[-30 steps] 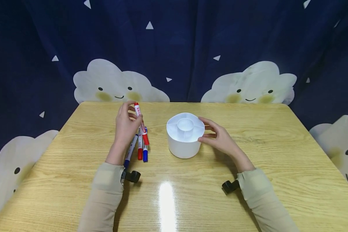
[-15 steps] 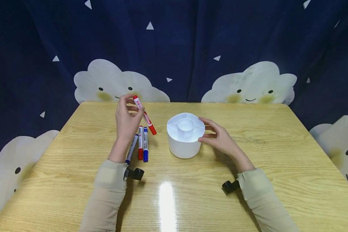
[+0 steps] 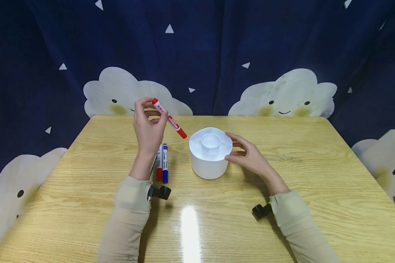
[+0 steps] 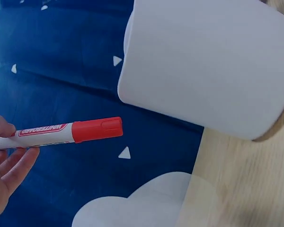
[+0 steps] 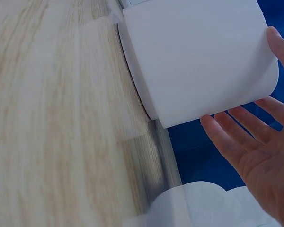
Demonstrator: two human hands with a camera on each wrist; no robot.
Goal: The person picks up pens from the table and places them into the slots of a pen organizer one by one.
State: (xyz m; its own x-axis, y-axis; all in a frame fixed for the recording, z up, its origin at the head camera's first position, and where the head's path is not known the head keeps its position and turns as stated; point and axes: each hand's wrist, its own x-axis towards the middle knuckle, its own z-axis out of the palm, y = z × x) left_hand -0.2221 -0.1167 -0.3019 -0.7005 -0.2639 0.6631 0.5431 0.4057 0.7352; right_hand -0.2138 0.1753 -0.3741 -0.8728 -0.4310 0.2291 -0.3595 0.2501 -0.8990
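My left hand (image 3: 149,126) pinches a red whiteboard marker (image 3: 173,122) between thumb and fingers. The marker slants above the table, its red cap pointing down to the right, near the left rim of a white round pen holder (image 3: 209,168). Dividers and a central ring split the holder's open top into compartments. On the right side of the holder, my right hand (image 3: 247,155) holds it with thumb in front and fingers behind; the right wrist view shows thumb and fingertips at its wall (image 5: 203,61). In the left wrist view, the marker's cap (image 4: 98,129) is apart from the holder.
Left of the holder lie a red marker (image 3: 159,164) and a blue marker (image 3: 165,164), side by side. Another marker (image 3: 153,164) is mostly hidden by the left wrist. A dark blue cloud-print curtain (image 3: 214,54) hangs behind the wooden table (image 3: 299,157).
My left hand has lifted the red marker up and to the right, tilting it so its cap points toward the holder. The right hand and the holder stay where they were.
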